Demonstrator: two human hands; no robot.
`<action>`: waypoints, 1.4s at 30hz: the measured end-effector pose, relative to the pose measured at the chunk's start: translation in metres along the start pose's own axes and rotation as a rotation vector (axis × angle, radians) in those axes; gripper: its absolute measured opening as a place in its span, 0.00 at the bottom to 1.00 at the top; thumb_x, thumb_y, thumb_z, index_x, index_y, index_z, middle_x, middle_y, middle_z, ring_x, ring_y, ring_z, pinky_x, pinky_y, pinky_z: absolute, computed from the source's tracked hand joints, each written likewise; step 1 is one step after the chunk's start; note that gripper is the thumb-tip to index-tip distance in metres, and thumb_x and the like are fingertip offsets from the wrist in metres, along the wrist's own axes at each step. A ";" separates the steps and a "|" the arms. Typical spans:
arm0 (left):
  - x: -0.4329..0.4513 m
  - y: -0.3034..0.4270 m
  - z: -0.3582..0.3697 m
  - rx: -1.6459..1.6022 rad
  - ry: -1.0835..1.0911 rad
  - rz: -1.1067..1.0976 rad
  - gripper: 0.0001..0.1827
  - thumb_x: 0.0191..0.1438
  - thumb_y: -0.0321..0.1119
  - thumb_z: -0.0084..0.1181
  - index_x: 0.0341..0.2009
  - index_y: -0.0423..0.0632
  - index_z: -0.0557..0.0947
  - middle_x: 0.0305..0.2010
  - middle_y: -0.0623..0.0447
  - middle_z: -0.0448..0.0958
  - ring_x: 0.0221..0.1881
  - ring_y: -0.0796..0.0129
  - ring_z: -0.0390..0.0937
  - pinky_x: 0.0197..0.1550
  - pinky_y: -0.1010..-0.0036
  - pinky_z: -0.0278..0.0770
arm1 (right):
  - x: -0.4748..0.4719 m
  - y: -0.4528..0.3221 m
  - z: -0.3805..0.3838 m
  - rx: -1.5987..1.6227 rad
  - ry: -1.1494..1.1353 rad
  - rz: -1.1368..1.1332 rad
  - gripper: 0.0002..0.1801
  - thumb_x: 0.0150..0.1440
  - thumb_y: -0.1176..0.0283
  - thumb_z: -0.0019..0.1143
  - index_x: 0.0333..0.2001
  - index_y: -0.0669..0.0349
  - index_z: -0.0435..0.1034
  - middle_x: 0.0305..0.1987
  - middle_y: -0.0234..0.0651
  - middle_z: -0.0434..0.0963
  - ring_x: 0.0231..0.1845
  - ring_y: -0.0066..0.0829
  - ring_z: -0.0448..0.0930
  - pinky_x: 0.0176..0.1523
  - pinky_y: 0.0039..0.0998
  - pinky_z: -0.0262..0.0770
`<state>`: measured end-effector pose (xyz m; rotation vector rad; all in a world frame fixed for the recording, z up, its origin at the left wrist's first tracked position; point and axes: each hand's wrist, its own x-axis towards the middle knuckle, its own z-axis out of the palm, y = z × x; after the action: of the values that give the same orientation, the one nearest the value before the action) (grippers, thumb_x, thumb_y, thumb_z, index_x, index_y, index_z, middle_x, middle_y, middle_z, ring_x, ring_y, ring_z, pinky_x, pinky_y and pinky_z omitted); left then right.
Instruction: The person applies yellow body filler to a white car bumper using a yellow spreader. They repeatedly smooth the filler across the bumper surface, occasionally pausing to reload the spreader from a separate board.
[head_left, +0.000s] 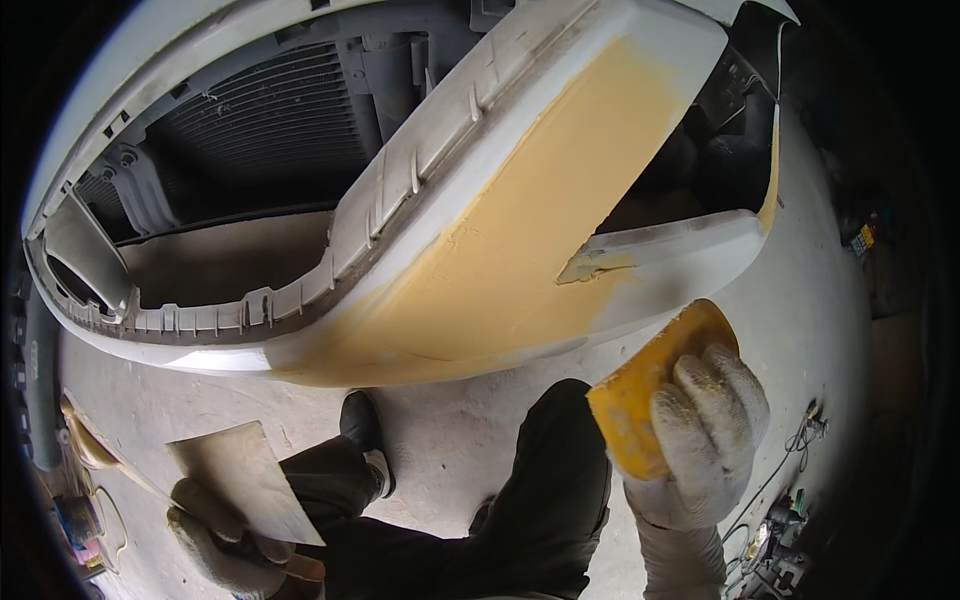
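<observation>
A white car bumper cover (697, 274) spans the view before me. Tan body filler (480, 247) coats a wide band of it, reaching down to the lower edge. Beside the lamp opening, the filler has a rough, jagged edge. My right hand (705, 442), in a soiled knit glove, grips a flexible yellow-orange spreader (660, 390) just off the bumper's lower right part. At lower left my gloved left hand (217, 532) holds a thin, flat rectangular plate (244, 480), smeared pale. An orange-brown piece (306, 568) shows by that hand; whether it is a handle is unclear.
Through the bumper's large opening a finned radiator or condenser (255, 127) is visible. My legs (555, 465) are bent below the bumper, over the concrete floor (427, 450). Cables and tools (780, 532) lie at right. A tub (79, 517) stands at the left rim.
</observation>
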<state>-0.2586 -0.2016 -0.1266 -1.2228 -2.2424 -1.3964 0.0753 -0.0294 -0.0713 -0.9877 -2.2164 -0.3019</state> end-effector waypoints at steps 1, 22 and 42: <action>-0.001 -0.004 0.001 0.293 0.047 0.108 0.24 0.76 0.52 0.34 0.37 0.44 0.68 0.28 0.60 0.57 0.25 0.75 0.59 0.31 0.78 0.61 | 0.006 -0.007 0.009 0.004 0.003 -0.019 0.30 0.49 0.73 0.79 0.57 0.47 0.76 0.60 0.31 0.78 0.68 0.40 0.73 0.67 0.37 0.80; -0.007 -0.041 -0.041 0.332 -0.118 0.301 0.35 0.72 0.41 0.48 0.72 0.30 0.56 0.32 0.54 0.62 0.26 0.68 0.60 0.30 0.68 0.59 | 0.020 0.004 0.043 0.050 -0.176 -0.213 0.25 0.45 0.67 0.83 0.45 0.39 0.77 0.55 0.25 0.71 0.67 0.38 0.66 0.68 0.39 0.77; -0.022 -0.081 -0.037 0.324 -0.084 0.452 0.52 0.68 0.68 0.43 0.70 0.25 0.60 0.68 0.24 0.67 0.66 0.36 0.72 0.66 0.49 0.74 | 0.016 0.038 -0.015 0.715 0.252 0.537 0.20 0.63 0.61 0.68 0.48 0.67 0.76 0.43 0.41 0.82 0.38 0.27 0.83 0.43 0.27 0.84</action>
<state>-0.3135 -0.2599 -0.1706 -1.5584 -1.9671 -0.7959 0.1026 -0.0010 -0.0519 -1.0057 -1.5538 0.5454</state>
